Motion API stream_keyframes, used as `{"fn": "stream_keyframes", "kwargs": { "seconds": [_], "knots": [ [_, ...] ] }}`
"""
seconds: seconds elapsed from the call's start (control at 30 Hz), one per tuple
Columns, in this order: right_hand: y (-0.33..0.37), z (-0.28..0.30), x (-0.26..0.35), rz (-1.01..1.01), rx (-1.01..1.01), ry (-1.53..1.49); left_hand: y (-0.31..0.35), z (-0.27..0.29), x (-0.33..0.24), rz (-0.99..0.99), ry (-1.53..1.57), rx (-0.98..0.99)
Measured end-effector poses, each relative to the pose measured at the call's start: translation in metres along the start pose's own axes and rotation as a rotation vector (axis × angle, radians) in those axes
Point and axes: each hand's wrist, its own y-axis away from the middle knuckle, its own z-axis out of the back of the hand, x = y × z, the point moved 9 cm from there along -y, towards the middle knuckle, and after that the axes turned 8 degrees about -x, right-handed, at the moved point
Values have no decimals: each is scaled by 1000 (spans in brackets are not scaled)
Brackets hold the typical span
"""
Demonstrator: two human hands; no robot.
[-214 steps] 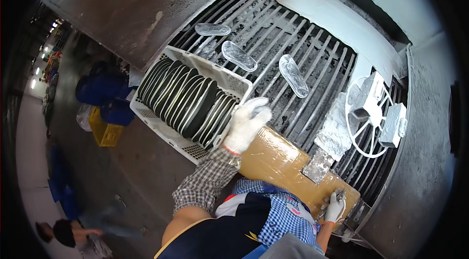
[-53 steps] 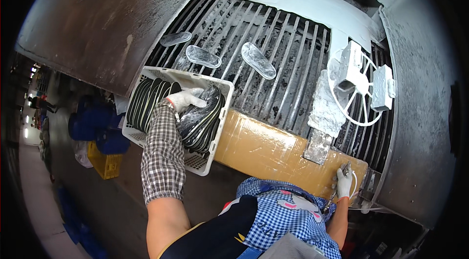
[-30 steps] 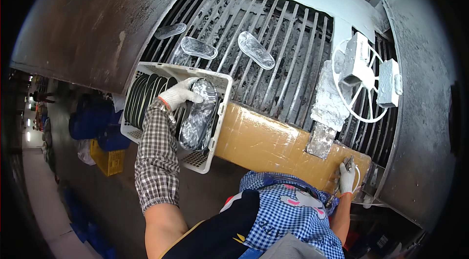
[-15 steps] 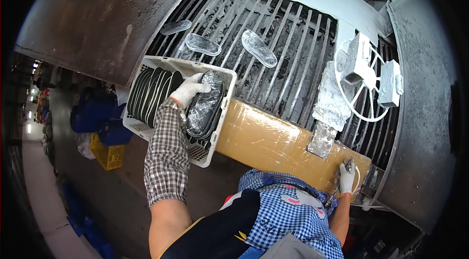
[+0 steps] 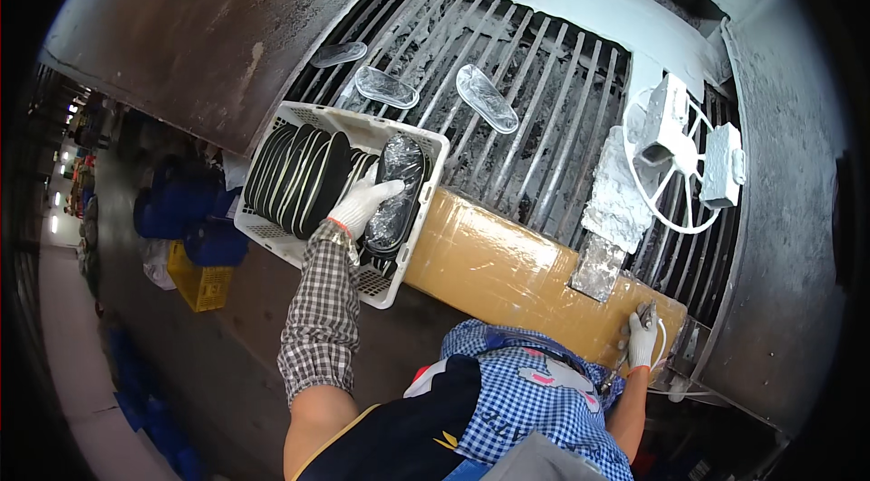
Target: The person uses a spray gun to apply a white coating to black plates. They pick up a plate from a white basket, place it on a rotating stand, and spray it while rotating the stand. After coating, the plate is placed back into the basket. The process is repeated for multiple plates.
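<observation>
A white plastic crate [image 5: 424,209] holds several black shoe soles [image 5: 304,174] with pale edges, standing on end in a row. In its right part stands a black sole wrapped in clear film [image 5: 391,209]. My left hand [image 5: 364,202], in a white glove, is closed on the near side of this wrapped sole, thumb across its face; the other fingers are partly hidden behind it. Far to the right, my gloved right hand [image 5: 643,338] is closed around a small metal spray gun [image 5: 646,310] with a white hose, above the tape-covered ledge [image 5: 494,250].
Beyond the ledge runs a grate of metal bars [image 5: 535,100] crusted with grey-white residue. Three film-covered oval pieces, one of them this one [image 5: 487,98], lie on it. A white spoked wheel with box-shaped blocks [image 5: 675,155] stands at right. A yellow crate [image 5: 199,281] sits lower left.
My left hand has shifted down along the wrapped sole, and its thumb now lies over the film. The right hand stays put with the spray gun. The whole view has shifted slightly.
</observation>
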Motion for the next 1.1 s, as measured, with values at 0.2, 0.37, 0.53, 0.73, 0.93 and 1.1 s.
{"fn": "stream_keyframes", "kwargs": {
  "seconds": [0.2,0.37,0.53,0.73,0.93,1.1],
  "knots": [
    [-5,10,8,-39,29,42,-3,5,1,18,149,-65],
    [-10,11,4,-19,0,-7,9,30,4,-153,244,-355],
    [-21,15,4,-53,38,7,30,77,16,-429,123,-585],
    [-13,15,21,-109,75,78,91,136,-2,-693,-108,-1065],
    [-27,19,13,-70,74,90,129,150,8,-649,-638,-1354],
    [-13,13,22,-114,122,107,123,131,24,-553,-648,-1308]
  ]
}}
